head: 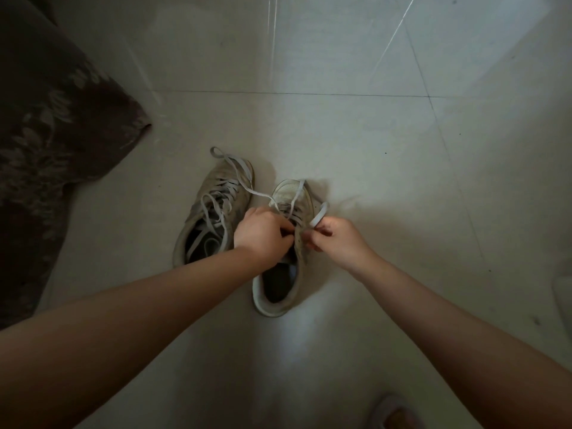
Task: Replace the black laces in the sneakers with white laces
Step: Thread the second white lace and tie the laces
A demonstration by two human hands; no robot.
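Two worn pale sneakers stand side by side on the tiled floor, toes pointing away from me. The left sneaker carries a loose white lace whose ends trail over its toe. The right sneaker has a white lace threaded through its lower eyelets. My left hand pinches the lace at the left eyelet row near the tongue. My right hand grips a loop of the same lace at the right side of the shoe. No black lace is visible.
A dark patterned fabric, maybe a cushion or sofa edge, fills the left side. Pale floor tiles spread around the shoes. A slipper toe shows at the bottom edge, and a pale object sits at the right edge.
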